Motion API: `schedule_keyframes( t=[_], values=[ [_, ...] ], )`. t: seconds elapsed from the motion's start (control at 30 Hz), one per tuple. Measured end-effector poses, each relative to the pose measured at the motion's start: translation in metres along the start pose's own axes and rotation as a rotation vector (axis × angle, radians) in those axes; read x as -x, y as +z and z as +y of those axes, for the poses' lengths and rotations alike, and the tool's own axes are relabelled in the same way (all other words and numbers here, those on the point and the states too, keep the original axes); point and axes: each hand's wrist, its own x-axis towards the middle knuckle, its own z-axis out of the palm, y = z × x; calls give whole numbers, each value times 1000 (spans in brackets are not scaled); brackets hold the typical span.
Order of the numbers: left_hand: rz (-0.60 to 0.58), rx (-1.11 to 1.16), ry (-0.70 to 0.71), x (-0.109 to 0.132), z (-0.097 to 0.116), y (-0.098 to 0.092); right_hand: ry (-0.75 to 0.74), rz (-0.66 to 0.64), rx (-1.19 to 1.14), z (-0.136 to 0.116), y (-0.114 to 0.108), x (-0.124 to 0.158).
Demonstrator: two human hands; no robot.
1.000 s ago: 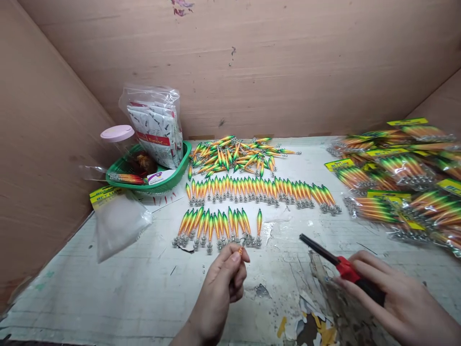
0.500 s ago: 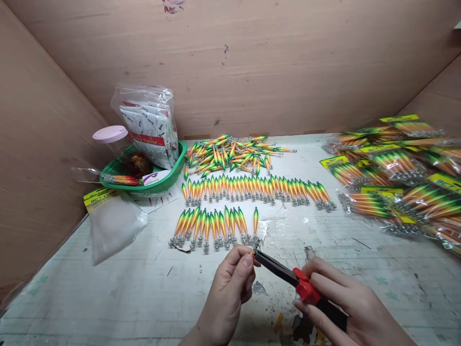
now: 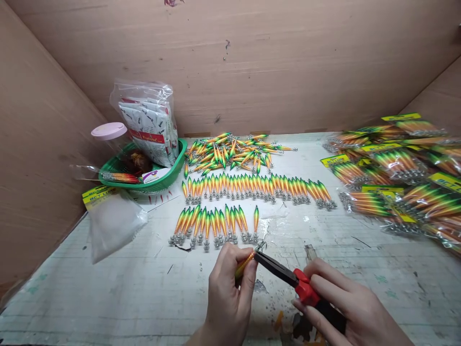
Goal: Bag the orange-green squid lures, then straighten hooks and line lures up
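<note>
Between the thumb and fingers of my left hand [image 3: 228, 288] is a squid jig [image 3: 245, 265], orange and yellow-green, its hook crown pointing up and right. My right hand [image 3: 345, 302] is wrapped round long-nose pliers [image 3: 306, 287] with red and black handles. The plier tips are at the hook end of the jig; whether they grip it I cannot tell. Just beyond my hands stands a short row of similar jigs [image 3: 216, 223], hooks toward me. Behind it runs a longer row of jigs [image 3: 248, 185], and farther back lies a loose heap of jigs [image 3: 226, 153].
A green basket [image 3: 165, 180] at the left holds a plastic bag of packets [image 3: 149, 134] and a lidded cup [image 3: 110, 130]. Clear header bags [image 3: 115, 221] lie before it. Packed jigs [image 3: 396, 163] are piled at the right. Board walls [image 3: 252, 72] enclose the table.
My left fingers have shifted and turned on the jig, so more of its body shows between thumb and forefinger. The pliers and right hand stay nearly in place.
</note>
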Motion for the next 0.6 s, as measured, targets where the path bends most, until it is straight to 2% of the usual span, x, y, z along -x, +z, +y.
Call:
schedule_keyframes(
  t=[0.1, 0.23, 0.33, 0.43, 0.5, 0.6],
  values=[
    [-34, 37, -70, 1, 1, -1, 10, -53, -35, 0, 1, -1],
    [-50, 181, -267, 1, 0, -6, 99, -116, -133, 8, 0, 0],
    [-95, 425, -468, -2, -3, -9, 156, -104, -128, 14, -2, 3],
    [-185, 705, -657, -4, -6, -9, 129, -110, -105, 13, -2, 3],
    [-220, 805, -716, -4, -7, -8, 91, -117, -113, 8, -1, 2],
    [-227, 851, -719, -4, -6, -5, 39, -86, -98, 0, 0, -2]
  ],
)
